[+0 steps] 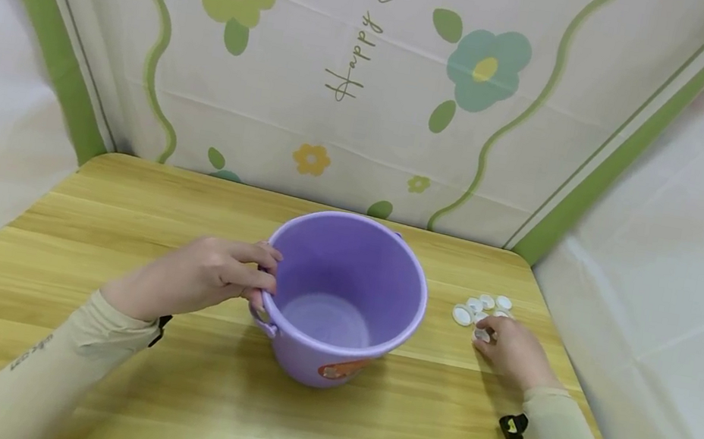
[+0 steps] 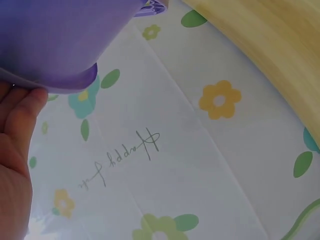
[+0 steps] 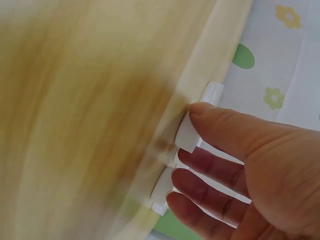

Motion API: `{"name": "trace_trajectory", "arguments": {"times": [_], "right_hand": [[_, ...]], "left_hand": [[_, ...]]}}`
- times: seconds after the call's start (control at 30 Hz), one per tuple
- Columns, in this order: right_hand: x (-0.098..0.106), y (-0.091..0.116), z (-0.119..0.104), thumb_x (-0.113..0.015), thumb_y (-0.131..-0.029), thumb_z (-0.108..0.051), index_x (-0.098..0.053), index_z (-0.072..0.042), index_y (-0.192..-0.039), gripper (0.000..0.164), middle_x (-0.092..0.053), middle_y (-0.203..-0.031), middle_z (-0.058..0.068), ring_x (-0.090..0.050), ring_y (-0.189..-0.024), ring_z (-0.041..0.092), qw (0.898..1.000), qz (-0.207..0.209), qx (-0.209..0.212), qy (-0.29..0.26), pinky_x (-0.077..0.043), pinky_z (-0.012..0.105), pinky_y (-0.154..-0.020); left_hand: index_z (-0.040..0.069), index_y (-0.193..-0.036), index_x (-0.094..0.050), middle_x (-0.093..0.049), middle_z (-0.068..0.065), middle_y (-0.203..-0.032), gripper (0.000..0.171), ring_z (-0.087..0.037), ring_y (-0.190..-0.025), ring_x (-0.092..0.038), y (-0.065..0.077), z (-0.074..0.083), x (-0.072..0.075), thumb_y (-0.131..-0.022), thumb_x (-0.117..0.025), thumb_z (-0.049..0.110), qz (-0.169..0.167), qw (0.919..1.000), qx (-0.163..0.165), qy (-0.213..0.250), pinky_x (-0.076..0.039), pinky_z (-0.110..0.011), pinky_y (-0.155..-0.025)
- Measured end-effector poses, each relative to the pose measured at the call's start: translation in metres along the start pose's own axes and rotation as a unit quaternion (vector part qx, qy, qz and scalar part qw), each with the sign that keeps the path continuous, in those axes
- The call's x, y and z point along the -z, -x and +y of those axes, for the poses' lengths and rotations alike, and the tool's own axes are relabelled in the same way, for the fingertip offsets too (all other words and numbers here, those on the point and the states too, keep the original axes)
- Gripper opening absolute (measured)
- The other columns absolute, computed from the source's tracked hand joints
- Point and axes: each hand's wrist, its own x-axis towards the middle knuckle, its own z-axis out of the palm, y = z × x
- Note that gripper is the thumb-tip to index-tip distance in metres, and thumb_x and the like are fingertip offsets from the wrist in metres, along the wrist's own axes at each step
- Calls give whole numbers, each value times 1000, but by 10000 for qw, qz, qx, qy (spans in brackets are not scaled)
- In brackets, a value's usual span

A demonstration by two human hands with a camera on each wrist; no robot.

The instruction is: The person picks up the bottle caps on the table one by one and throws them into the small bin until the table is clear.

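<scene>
A purple plastic bucket (image 1: 303, 356) stands on the wooden table, its open top tilted toward me and only its bare inside showing. My left hand (image 1: 204, 279) grips the left of its rim, fingers over the edge beside the handle joint; the left wrist view shows the thumb (image 2: 34, 102) against the rim too. To the right of the bucket, my right hand (image 1: 516, 351) reaches into a small group of round white bottle caps (image 1: 463, 315). Its thumb and index finger pinch the edges of one white cap (image 3: 187, 134), which stays at table level. Another cap (image 3: 162, 187) lies by the other fingertips.
The wooden table (image 1: 114, 366) carries the bucket and caps. A flower-printed cloth (image 1: 261, 98) hangs along its back edge, and pale sheets (image 1: 675, 317) hang at both sides. A small black item (image 1: 513, 427) sits at the right wrist.
</scene>
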Motion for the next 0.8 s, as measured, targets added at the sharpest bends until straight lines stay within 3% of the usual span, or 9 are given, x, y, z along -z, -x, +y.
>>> {"name": "trace_trajectory", "arguments": {"times": [0.23, 0.43, 0.53, 0.63, 0.8], "right_hand": [[8, 0, -1, -75, -87, -14, -69, 1, -113, 31, -69, -91, 10, -65, -82, 28, 9998, -47, 101, -172, -57, 49, -73], [32, -2, -9, -70, -86, -8, -69, 5, -113, 29, -64, -86, 10, -59, -77, 24, 9983, 144, 417, -372, -54, 40, -64], [50, -2, -20, -70, -87, -8, -69, 5, -113, 28, -61, -87, 10, -58, -77, 23, 9971, 349, 518, -440, -52, 36, -63], [67, -3, -34, -71, -89, -9, -69, 4, -114, 28, -61, -89, 10, -58, -77, 21, 9942, 624, 649, -596, -55, 35, -65], [95, -8, -66, -73, -88, -6, -69, 6, -114, 29, -63, -92, 9, -59, -79, 19, 9825, 1135, 1136, -942, -62, 38, -70]], "left_hand": [[11, -94, -76, -66, 1, -100, 29, -19, -97, -67, -4, 2, 2, -97, -58, 33, -85, 10000, 29, 29, -58, -15, -80], [10, -93, -75, -66, 0, -98, 17, -22, -95, -67, -5, 0, 3, -91, -68, 25, -126, 9998, -17, 177, -58, -16, -79], [11, -93, -75, -66, 0, -97, 14, -21, -93, -67, -7, 0, 3, -91, -68, 23, -147, 9994, -103, 306, -58, -15, -77], [11, -93, -75, -65, 0, -96, 9, -20, -92, -66, -9, 0, 4, -84, -77, 14, -197, 9989, -149, 387, -58, -15, -75], [11, -92, -75, -65, 0, -95, 26, -19, -92, -66, -11, 1, 6, -71, -85, -1, -285, 9987, -99, 419, -57, -14, -76]]}}
